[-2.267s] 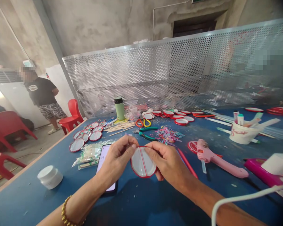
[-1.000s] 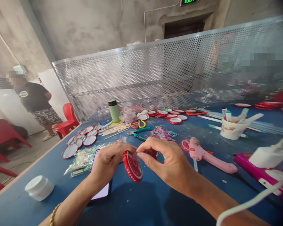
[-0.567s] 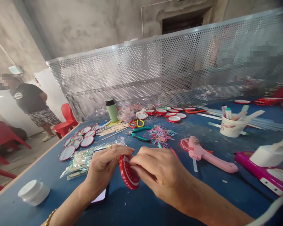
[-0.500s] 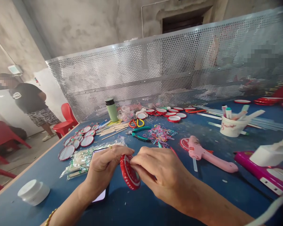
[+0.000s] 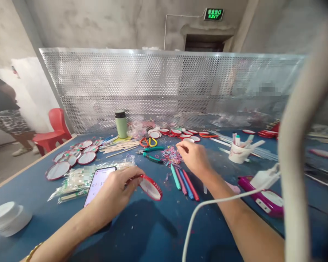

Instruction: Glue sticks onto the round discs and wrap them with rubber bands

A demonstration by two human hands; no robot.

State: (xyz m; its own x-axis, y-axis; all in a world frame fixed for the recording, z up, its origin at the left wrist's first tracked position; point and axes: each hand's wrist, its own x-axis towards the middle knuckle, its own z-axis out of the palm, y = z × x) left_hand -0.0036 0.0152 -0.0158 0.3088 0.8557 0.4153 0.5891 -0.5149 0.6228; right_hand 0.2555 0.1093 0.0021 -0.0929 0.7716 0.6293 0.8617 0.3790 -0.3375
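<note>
My left hand is closed on a small round red-rimmed mirror, held tilted just above the blue table. My right hand has reached forward to a heap of small coloured rubber bands, fingertips pinched together at its edge; what they hold I cannot make out. Several coloured sticks lie on the table between my two hands.
A phone and plastic packets lie left of my hand. More red mirrors, pliers, scissors, a green flask, a white cup, a white jar. A white cable hangs close right. A person stands far left.
My right hand let go of the mirror and reached forward to the rubber bands. The left hand keeps the mirror, now tilted flatter. The view shifted right.
</note>
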